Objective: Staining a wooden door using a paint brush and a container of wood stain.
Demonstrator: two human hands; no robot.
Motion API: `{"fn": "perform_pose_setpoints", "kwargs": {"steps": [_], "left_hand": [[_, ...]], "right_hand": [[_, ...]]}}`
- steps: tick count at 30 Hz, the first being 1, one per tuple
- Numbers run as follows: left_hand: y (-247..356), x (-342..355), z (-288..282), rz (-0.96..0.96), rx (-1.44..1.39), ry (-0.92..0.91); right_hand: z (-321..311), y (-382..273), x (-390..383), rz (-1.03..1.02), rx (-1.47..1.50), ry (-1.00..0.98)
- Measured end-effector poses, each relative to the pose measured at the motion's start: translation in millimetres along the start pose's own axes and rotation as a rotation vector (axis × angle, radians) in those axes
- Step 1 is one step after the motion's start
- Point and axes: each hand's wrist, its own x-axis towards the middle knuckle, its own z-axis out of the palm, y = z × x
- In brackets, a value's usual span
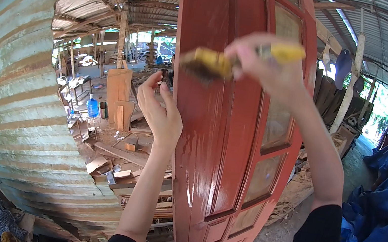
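A tall reddish-brown panelled wooden door (pixel 190 141) with glazed sections stands upright before me, with wet, glossy streaks low on it. My right hand (pixel 269 72) grips a wide paintbrush (pixel 206 61) with yellow on its head and handle, blurred, its dark bristles over the upper door face; whether they touch it I cannot tell. My left hand (pixel 159 112) is raised beside the door's left edge, fingers curled at a small dark thing that I cannot make out.
A corrugated metal wall (pixel 12 101) fills the left. Behind lie wood scraps (pixel 111 153), upright boards (pixel 117 87) and a blue water jug (pixel 92 106). On the right are posts (pixel 345 105), a concrete path (pixel 365 139) and crumpled blue tarps (pixel 376 213).
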Motion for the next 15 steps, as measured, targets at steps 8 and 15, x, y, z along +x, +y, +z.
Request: {"fn": "perform_pose_setpoints", "kwargs": {"steps": [8,15], "left_hand": [[16.2,-6.6,3.5,0.128,0.254,0.051],[14.8,-3.5,-6.9,0.195,0.292,0.054]], "right_hand": [[-73.5,44.8,113.7,-0.165,-0.061,0.577],[-11.9,32.7,72.2,-0.396,-0.255,0.618]]}}
